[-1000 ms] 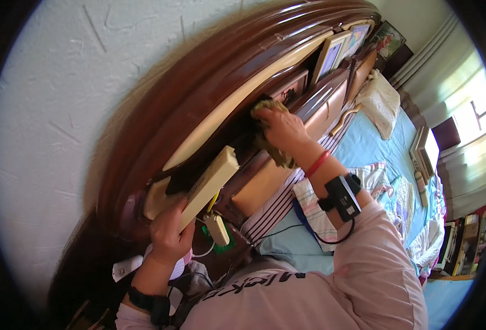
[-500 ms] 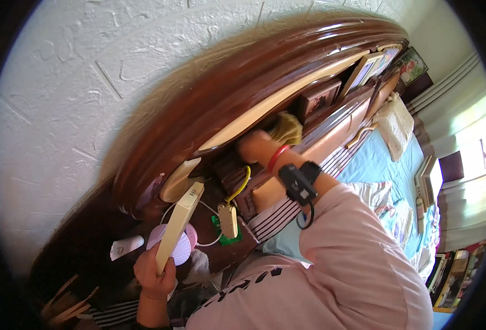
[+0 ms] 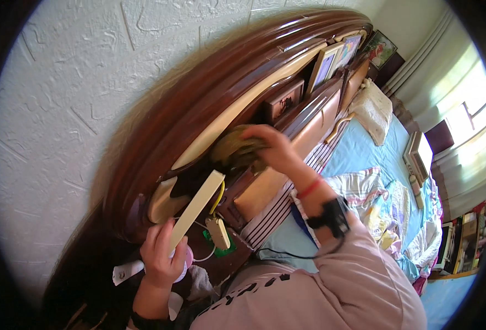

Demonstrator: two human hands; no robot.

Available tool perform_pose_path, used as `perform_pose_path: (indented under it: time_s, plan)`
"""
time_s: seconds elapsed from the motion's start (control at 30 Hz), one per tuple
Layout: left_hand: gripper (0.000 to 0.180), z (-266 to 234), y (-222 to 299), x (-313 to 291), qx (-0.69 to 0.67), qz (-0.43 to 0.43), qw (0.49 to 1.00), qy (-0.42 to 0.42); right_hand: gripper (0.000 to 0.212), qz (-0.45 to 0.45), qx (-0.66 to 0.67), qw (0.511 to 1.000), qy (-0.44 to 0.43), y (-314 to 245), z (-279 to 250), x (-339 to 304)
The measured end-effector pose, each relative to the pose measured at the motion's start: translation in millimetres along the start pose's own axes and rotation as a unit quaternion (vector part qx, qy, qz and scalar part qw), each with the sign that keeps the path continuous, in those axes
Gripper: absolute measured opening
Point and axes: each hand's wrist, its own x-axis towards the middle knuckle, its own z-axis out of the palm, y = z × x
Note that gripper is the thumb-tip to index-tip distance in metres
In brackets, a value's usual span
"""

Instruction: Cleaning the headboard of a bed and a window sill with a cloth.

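My left hand (image 3: pixel 163 256) is closed round the lower end of a slim cream box (image 3: pixel 198 206), which it keeps tilted upward above the dark bedside table (image 3: pixel 234 258). On the recessed shelf of the brown wooden headboard (image 3: pixel 135 157), my right hand (image 3: pixel 273 148) grips an olive-brown cloth (image 3: pixel 234 147). Motion blurs the cloth, and part of it lies in the shelf's shadow. A red band and a black strapped device are on my right wrist. Just below the cloth, a yellow cable runs down to a cream power strip (image 3: pixel 217 233).
Framed pictures (image 3: pixel 324 69) and a dark wooden plaque (image 3: pixel 284 100) stand along the shelf. A white cylindrical object (image 3: pixel 127 271) and a crumpled white cloth (image 3: pixel 200 283) sit on the bedside table. The bed (image 3: pixel 353 159) with blue bedding, rumpled clothes and a pillow (image 3: pixel 372 110) stretches to the right.
My right hand has drawn back out of the shelf's depth, and the cloth has shifted along the shelf away from the plaque. My left hand has raised the cream box. The whole view has shifted.
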Motion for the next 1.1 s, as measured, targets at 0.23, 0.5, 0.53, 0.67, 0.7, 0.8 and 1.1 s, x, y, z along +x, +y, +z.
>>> perform_pose_path:
  time_s: [0.23, 0.5, 0.53, 0.67, 0.7, 0.8, 1.1]
  plan:
    - [0.040, 64.1, -2.6, 72.5, 0.011, 0.093, 0.996, -0.007, 0.057, 0.162, 0.298, 0.861, 0.379, -9.2, -93.8, -125.1]
    - [0.042, 153.7, -15.8, 129.0, 0.058, 0.117, 0.989, -0.072, 0.057, 0.269, 0.372, 0.783, 0.419, 27.4, -98.3, -207.2]
    - [0.043, 160.9, -16.2, 130.5, 0.040, 0.098, 0.991, -0.086, 0.056, 0.268, 0.385, 0.785, 0.405, 32.5, -97.9, -211.6]
    - [0.055, 185.9, -37.6, 127.2, 0.098, 0.016, 0.982, -0.161, 0.046, 0.273, 0.395, 0.803, 0.352, 43.4, -101.3, -200.1]
    - [0.060, 181.9, -38.1, 127.4, 0.181, -0.050, 0.964, -0.191, 0.042, 0.269, 0.403, 0.813, 0.322, 47.3, -101.0, -190.2]
    - [0.062, 180.6, -25.3, 125.7, 0.290, -0.036, 0.935, -0.200, 0.035, 0.235, 0.380, 0.842, 0.302, 60.8, -112.7, -150.5]
    - [0.039, 169.6, 4.1, 113.9, 0.311, 0.070, 0.926, -0.202, 0.047, 0.119, 0.077, 0.917, 0.373, 136.2, -7.8, -26.6]
